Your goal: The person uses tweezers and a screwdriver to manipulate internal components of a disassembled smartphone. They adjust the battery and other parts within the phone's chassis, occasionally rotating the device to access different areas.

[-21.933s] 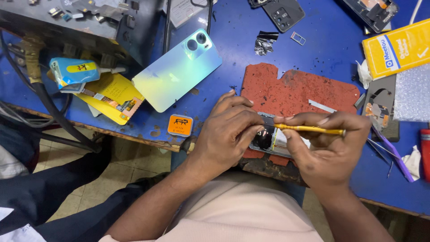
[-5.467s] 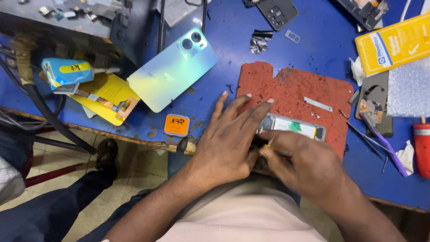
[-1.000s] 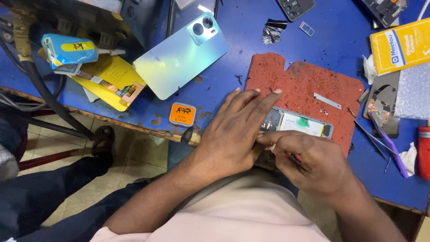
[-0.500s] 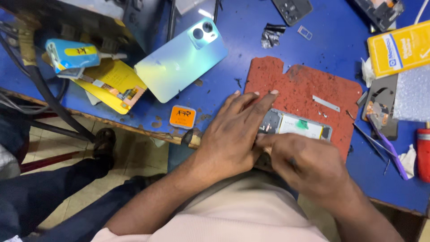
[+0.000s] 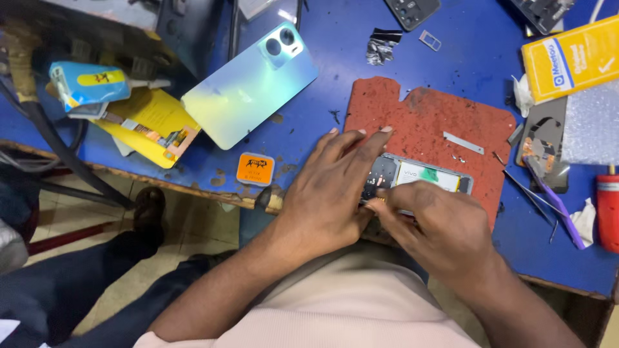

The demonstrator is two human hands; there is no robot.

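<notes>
My left hand [image 5: 329,193] presses flat, fingers spread, on the opened phone [image 5: 419,180] lying on the red mat [image 5: 432,116] — my right hand [image 5: 445,229] pinches something small at its edge. One slip could, I judge, scratch the exposed parts.

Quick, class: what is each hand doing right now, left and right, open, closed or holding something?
Left hand: open, fingers spread flat, pressing on the opened phone that lies on the red mat.
Right hand: fingers curled at the phone's near edge; whether it holds anything cannot be told.
</notes>
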